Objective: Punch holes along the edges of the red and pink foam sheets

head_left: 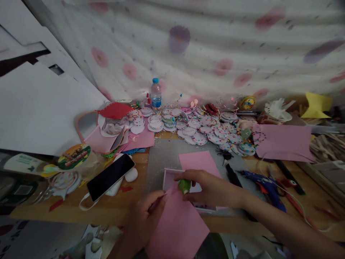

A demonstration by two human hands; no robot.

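My left hand (147,212) pinches the upper left edge of a sheet of pink paper (179,226), held at a slant over the table's front edge. My right hand (206,187) closes its thumb and fingers round a small green rounded thing (184,186), whose kind I cannot make out. It sits against the paper's top corner. Behind both hands lies a shallow pale tray (168,174), partly covered by the right hand. Another pink sheet (201,160) lies behind the tray on the grey cutting mat (159,162).
White paper discs with coloured dots (206,129) are heaped at the back beside a water bottle (156,95). Left are a phone (111,176) and a plastic jar (86,162). Right lie a blue glue gun (262,187), its cord and a pink sheet (283,142).
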